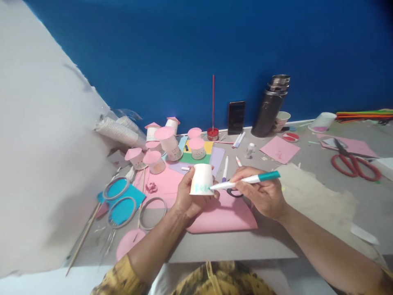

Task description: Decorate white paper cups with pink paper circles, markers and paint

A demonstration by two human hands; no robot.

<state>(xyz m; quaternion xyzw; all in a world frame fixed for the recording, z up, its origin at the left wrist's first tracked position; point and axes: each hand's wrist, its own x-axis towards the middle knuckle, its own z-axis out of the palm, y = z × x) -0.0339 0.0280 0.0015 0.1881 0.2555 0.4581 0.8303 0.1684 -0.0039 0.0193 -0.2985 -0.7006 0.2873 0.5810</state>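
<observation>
My left hand (188, 196) is closed around a white paper cup (202, 174), held upside down over the table. Green marks run along the lower part of the cup, near its rim. In my right hand (260, 190) is a white marker (252, 179) with a green end, and its tip meets the cup at the right end of the green marks. Pink paper (221, 213) lies on the table below both hands. Part of a pair of dark-handled scissors (235, 193) shows behind the marker.
Several decorated cups with pink paper tops (164, 139) stand at the back left, near stacked paper cups (118, 130). Grey rings (122, 212) lie at left. A phone (236, 117) and black flask (270, 108) stand by the blue wall. Red-handled scissors (356, 166) lie at right.
</observation>
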